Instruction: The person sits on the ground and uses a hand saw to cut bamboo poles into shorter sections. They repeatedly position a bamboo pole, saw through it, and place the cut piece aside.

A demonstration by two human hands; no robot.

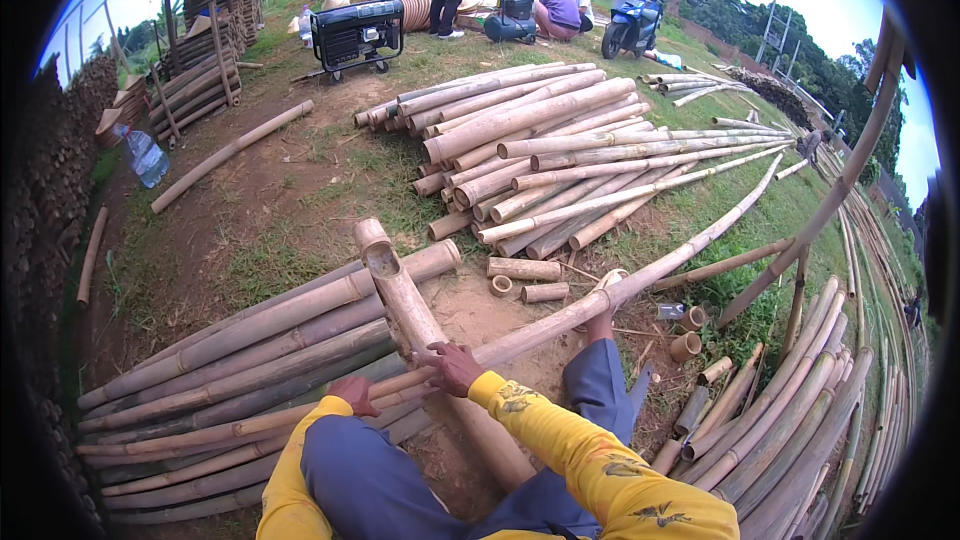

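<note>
Resting: right hand (452,364) lies fingers spread on the thick bamboo pole (420,325), not gripping it
Left hand: left hand (354,393) curled on the bamboo stack (240,360); grip cannot be told
Pole: slants over the person's lap, open end pointing away
Behind: bamboo pile (540,140), generator (357,32)

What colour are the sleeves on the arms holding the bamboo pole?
Yellow sleeves with a dark printed pattern, seen best in the head view.

Black generator (356,35), blue scooter (632,22), plastic water bottle (146,156), seated people (562,6)
</note>
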